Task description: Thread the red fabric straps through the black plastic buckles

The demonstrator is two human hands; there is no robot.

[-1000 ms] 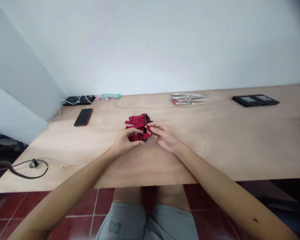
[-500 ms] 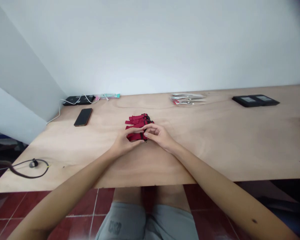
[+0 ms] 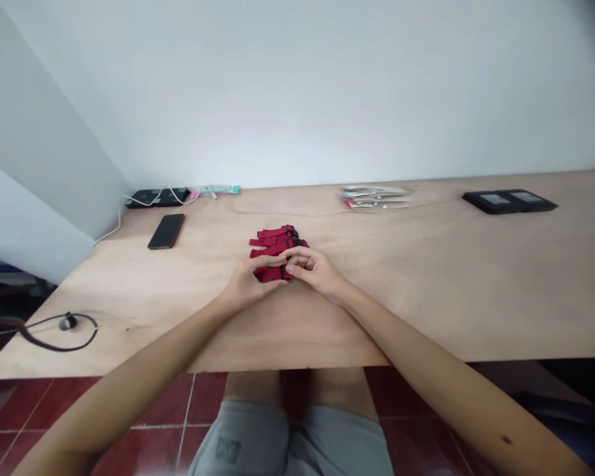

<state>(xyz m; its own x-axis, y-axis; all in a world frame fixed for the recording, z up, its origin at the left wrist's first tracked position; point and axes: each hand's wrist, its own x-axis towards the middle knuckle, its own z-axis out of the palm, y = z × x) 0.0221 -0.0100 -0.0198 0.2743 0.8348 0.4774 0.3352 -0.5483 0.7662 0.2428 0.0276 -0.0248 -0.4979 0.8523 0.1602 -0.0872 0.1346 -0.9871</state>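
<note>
Between the left grip [image 3: 240, 284] and the right grip [image 3: 324, 274]: a red strap [image 3: 266, 274] with a black buckle [image 3: 284, 272], on the desk [image 3: 426, 284].
Left grip: bent in a C and holding the strap, thumb on the near side of the buckle, fingers on the far side.
Right grip: narrow, its fingertips at the buckle; whether they pinch anything cannot be told.
Other red straps [image 3: 274, 242]: in a row just beyond the grips, their buckle ends to the right.
Handling: the left grip would best hold the strap flat and steady while the right does the fine work.
Likely trouble: limp webbing may twist, or nudge its neighbours.
Phone [image 3: 166, 231]: beyond the left grip, off to its left.
</note>
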